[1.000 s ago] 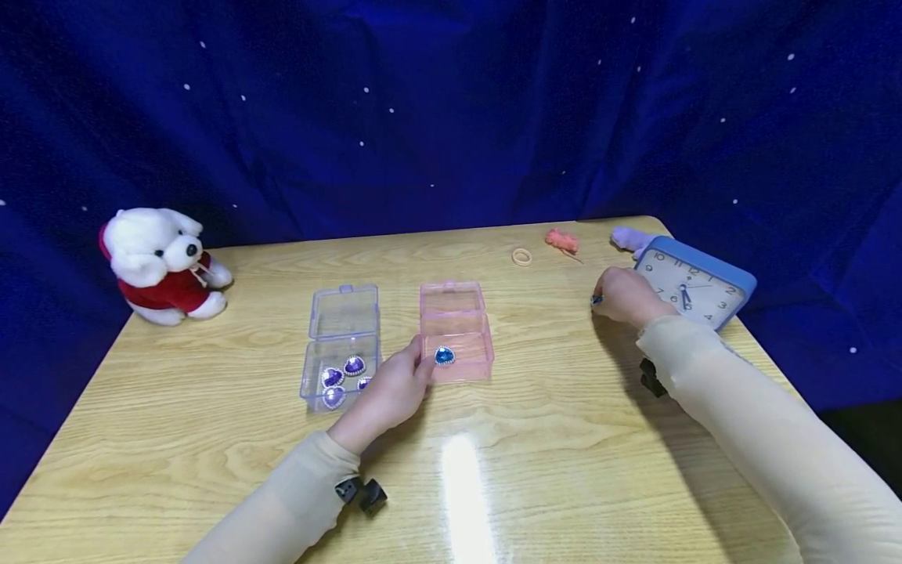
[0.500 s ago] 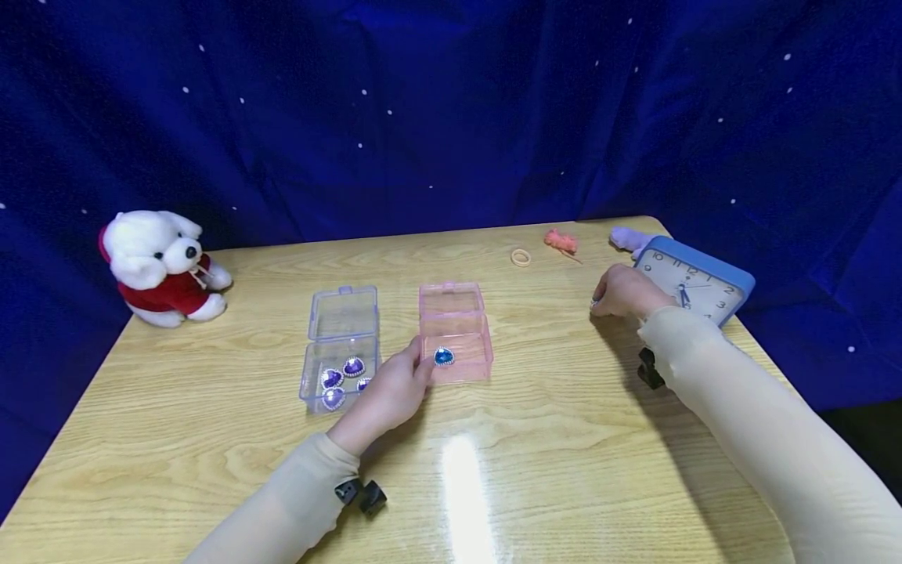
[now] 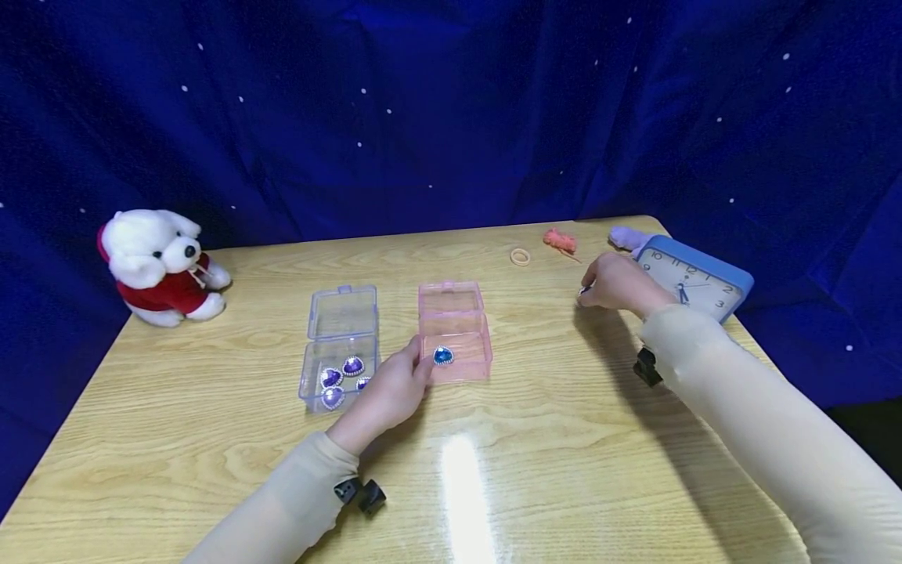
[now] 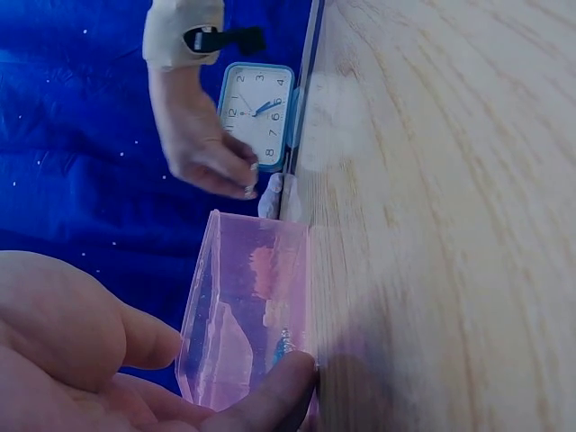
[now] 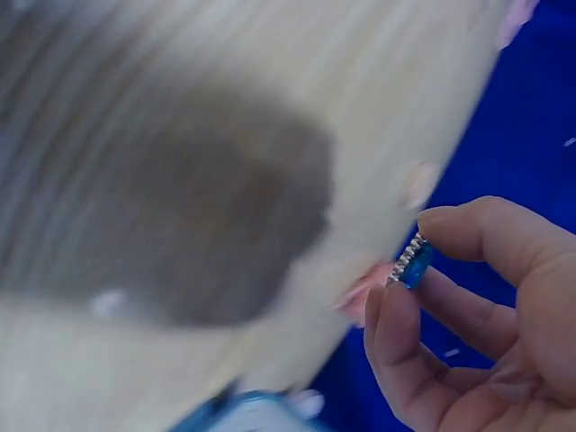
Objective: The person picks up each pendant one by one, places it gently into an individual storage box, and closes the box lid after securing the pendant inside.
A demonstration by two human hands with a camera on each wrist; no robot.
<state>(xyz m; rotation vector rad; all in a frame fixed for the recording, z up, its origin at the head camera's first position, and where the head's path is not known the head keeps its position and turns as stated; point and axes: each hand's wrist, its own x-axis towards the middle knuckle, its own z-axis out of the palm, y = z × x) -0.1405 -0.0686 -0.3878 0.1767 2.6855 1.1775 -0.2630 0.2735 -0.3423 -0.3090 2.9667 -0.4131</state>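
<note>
Wooden table (image 3: 564, 439): left hand (image 3: 386, 395), fingers relaxed, touches pink box (image 3: 455, 345) (one blue gem (image 3: 443, 356) inside). Right hand (image 3: 620, 283) pinches another blue gem (image 5: 412, 261) near clock (image 3: 694, 278).

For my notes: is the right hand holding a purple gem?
No, the right hand pinches a blue gem with a sparkly rim between its fingertips.
</note>
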